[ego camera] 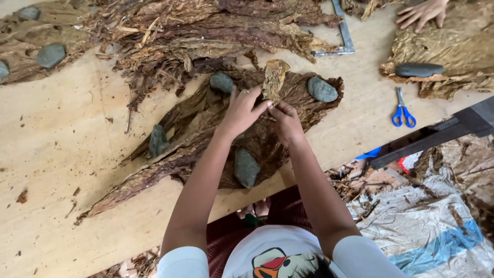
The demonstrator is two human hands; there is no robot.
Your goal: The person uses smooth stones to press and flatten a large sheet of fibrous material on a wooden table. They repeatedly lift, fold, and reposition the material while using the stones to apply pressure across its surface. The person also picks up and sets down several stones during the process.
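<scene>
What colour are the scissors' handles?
Blue, on the scissors lying on the table; head view.

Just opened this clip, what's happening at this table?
A person sits at a wooden table, both hands on a small folded piece of dried brown leaf. The left hand and right hand pinch it above a pile of flattened leaves weighted by grey stones. Blue scissors lie to the right. Another person's hand rests on a separate leaf stack at the top right.

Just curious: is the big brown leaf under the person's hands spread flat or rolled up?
Spread flat. The big brown leaf lies open on the wooden table, with grey stones resting on it.
</scene>
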